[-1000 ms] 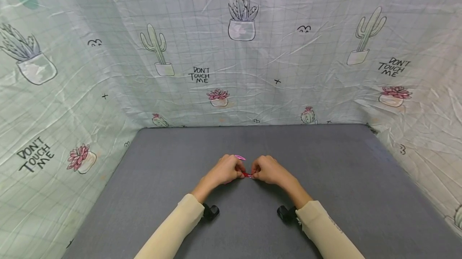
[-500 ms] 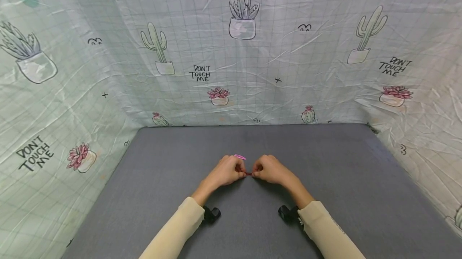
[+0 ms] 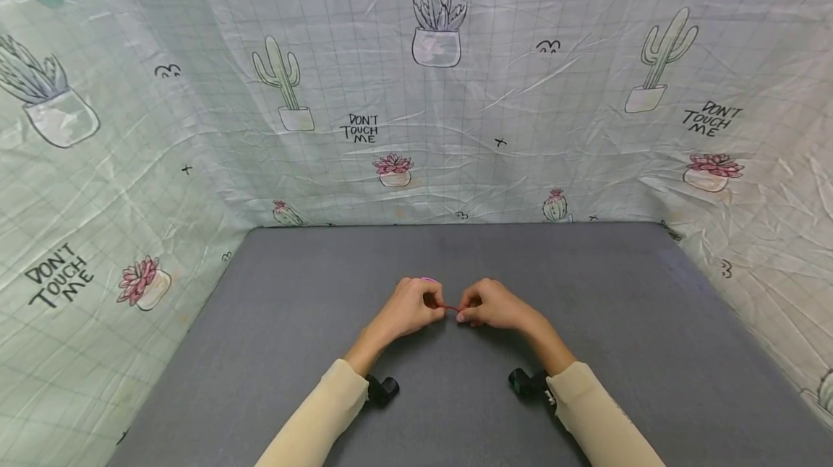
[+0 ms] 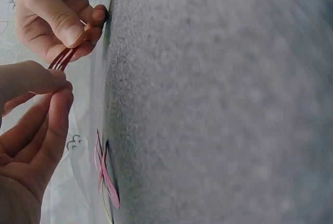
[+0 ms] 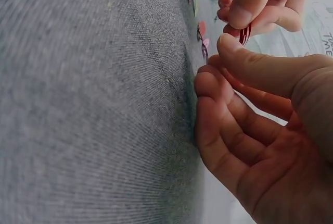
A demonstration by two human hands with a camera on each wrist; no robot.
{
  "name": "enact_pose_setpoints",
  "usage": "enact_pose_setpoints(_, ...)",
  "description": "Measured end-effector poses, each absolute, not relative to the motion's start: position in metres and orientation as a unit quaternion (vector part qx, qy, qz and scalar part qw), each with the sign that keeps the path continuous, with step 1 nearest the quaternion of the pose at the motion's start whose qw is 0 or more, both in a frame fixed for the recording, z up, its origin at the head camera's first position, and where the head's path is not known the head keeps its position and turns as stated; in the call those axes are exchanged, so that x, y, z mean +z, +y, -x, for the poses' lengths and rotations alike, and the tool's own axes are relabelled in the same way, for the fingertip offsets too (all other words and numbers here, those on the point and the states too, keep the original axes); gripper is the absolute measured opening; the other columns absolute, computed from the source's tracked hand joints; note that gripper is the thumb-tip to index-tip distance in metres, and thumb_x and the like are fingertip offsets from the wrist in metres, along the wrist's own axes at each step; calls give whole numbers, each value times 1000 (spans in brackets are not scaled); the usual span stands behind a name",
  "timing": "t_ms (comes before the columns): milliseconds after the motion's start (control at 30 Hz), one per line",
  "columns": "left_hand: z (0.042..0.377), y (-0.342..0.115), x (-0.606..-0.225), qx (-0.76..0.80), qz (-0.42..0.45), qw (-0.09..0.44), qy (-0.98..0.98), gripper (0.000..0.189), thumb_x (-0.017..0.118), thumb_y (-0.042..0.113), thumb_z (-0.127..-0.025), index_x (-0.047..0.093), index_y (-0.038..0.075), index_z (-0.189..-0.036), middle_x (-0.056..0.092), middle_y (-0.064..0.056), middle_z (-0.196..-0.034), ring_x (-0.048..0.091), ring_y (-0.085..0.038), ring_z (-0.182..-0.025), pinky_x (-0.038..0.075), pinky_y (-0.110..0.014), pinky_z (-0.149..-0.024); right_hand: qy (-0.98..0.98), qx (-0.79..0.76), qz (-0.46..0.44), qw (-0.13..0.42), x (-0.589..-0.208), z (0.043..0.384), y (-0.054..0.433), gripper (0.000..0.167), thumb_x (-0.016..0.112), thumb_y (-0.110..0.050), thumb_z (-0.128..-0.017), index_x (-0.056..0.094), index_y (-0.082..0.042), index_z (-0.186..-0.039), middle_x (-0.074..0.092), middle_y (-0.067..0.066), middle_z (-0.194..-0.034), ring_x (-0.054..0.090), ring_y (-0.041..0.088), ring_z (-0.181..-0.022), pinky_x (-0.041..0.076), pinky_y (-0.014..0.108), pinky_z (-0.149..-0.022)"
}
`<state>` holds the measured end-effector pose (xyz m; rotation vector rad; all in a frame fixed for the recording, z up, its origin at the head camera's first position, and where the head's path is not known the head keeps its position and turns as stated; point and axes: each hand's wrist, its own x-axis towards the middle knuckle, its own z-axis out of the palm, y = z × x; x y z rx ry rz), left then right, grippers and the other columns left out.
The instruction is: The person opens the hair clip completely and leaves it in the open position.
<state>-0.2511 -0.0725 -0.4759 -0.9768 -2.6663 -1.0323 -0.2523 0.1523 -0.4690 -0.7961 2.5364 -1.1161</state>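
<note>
In the head view my left hand [image 3: 413, 306] and right hand [image 3: 491, 306] face each other over the middle of the grey table, with thin red strips [image 3: 452, 307] spanning between their fingertips. The left wrist view shows several narrow red strips [image 4: 61, 60] side by side, slightly bowed. My left thumb and fingers pinch one end; at the other end the right thumb presses them against its fingers. Seen from the right wrist, only a short length of the strips [image 5: 244, 34] shows, and the right thumb [image 5: 231, 44] and fingers hide the rest.
A pink looped piece [image 4: 107, 179] with thin strands lies on the table [image 3: 286, 351] beyond my left hand, mostly hidden in the head view. Small red and pink pieces [image 5: 202, 28] show beside it in the right wrist view. A printed curtain [image 3: 507, 91] encloses the table.
My hands have drawn slightly apart and more of the red strips shows between them. My right hand has shifted a little right. My left hand now covers more of the pink piece.
</note>
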Motion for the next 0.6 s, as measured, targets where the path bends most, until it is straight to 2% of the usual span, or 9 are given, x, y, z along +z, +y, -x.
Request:
enact_pose_setpoints(167,250,-71,-472,-383,317,30,-867,16,83,3,-80,75,16,-74,73,3,-76,61,2,-63,52,-18,-60,878,-389,254,121,-465,250,155,12,82,-13,-87,76,-9,-78,72,2,-68,64,10,-57,52,26,-55)
enact_pose_setpoints(333,250,-70,-472,-436,295,3,-850,5,82,9,-87,78,12,-85,76,-1,-80,65,-1,-66,54,-21,-62,890,-374,248,85,-463,248,158,14,84,-14,-85,75,-11,-75,70,-1,-65,61,9,-55,49,26,-51)
enact_pose_setpoints(467,251,-70,-475,-477,278,14,-834,11,82,10,-88,76,8,-97,77,-4,-85,70,-8,-72,57,-22,-66,888,-381,249,60,-461,246,159,11,84,-16,-86,77,-12,-78,70,-3,-67,58,8,-55,46,25,-50)
enact_pose_setpoints(600,252,-72,-474,-499,271,34,-823,12,83,11,-87,79,8,-98,79,-5,-86,74,-15,-72,58,-23,-65,875,-413,250,35,-457,243,162,6,80,-13,-90,78,-11,-85,73,5,-73,59,10,-58,46,26,-51)
